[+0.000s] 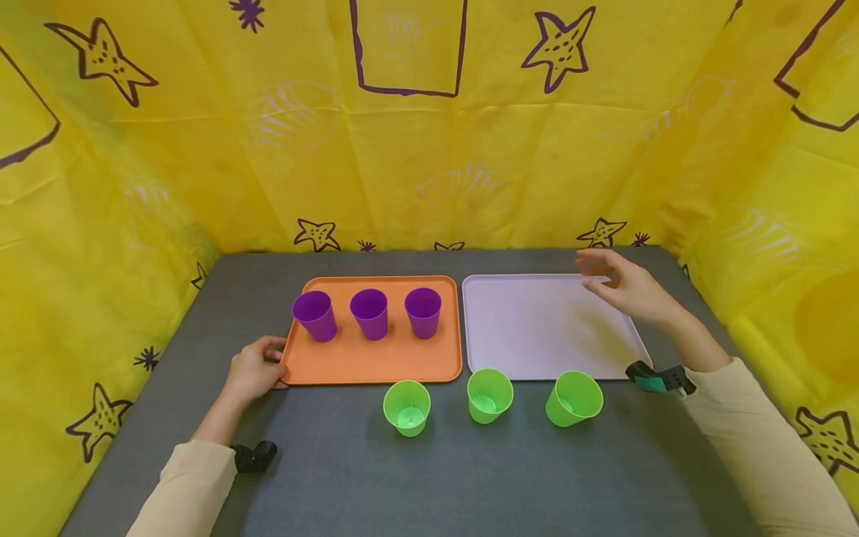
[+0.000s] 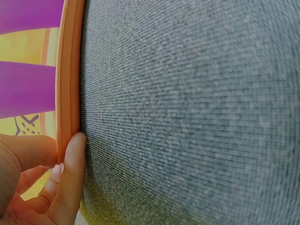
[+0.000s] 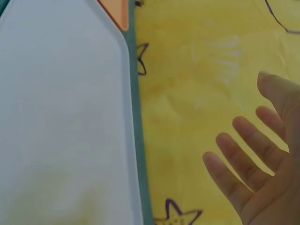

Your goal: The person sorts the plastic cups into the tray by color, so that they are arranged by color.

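At the near left corner of an orange tray point(image 1: 365, 367), my left hand point(image 1: 251, 369) pinches the rim between thumb and fingers; the left wrist view shows this grip at the orange rim point(image 2: 69, 79). On that tray stand three purple cups: a left one point(image 1: 321, 324), a middle one point(image 1: 373, 322) and a right one point(image 1: 424, 322). My right hand point(image 1: 620, 287) hovers over the far right part of a pale lilac tray point(image 1: 530, 321), holding nothing. Its fingers are spread and relaxed in the right wrist view.
Three green cups stand along the near side of the trays: a left one point(image 1: 407, 421), a middle one point(image 1: 488, 410) and a right one point(image 1: 567, 412). Yellow patterned cloth point(image 1: 403, 164) encloses the grey table point(image 1: 429, 485) at the back and sides.
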The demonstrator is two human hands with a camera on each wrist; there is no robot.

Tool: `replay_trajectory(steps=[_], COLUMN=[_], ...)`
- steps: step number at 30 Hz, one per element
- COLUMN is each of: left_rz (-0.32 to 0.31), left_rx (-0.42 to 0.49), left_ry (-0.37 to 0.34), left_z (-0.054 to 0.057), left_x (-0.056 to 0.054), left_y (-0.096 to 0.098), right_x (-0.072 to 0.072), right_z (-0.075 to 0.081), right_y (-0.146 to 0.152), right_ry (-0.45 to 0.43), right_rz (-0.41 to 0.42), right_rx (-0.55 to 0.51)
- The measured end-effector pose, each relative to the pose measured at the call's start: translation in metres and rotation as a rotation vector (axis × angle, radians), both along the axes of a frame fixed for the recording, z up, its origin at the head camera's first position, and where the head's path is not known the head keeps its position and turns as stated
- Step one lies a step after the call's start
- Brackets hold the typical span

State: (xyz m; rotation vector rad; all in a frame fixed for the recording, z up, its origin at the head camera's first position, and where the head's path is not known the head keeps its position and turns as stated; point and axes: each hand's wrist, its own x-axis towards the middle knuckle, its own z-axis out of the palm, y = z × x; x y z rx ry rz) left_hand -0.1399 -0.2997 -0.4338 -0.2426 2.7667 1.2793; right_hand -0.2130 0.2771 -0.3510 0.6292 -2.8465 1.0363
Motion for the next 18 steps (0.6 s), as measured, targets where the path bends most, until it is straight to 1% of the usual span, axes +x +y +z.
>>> replay_trajectory(steps=[4,6,11,15,18], left_rz=[0.000,0.000,0.002,0.000,-0.001], left_rx=[-0.004,-0.005,-0.003,-0.004,-0.005], left_ry=[-0.004,-0.006,-0.007,-0.009,-0.011], left_z=[0.001,0.002,0.002,0.001,0.001], left_x=[0.001,0.001,0.001,0.001,0.001], left_y=[0.001,0.001,0.002,0.001,0.001], right_x=[0.010,0.014,0.025,0.033,0.038], right_z=[-0.004,-0.007,-0.019,-0.029,-0.037], right_y=[0.014,0.021,0.038,0.050,0.059], right_ry=[0.015,0.023,0.053,0.029,0.018], right_rz=[-0.076,-0.109,-0.153,-0.183,-0.189], right_rx=[-0.031,-0.066,-0.111,-0.119,-0.109])
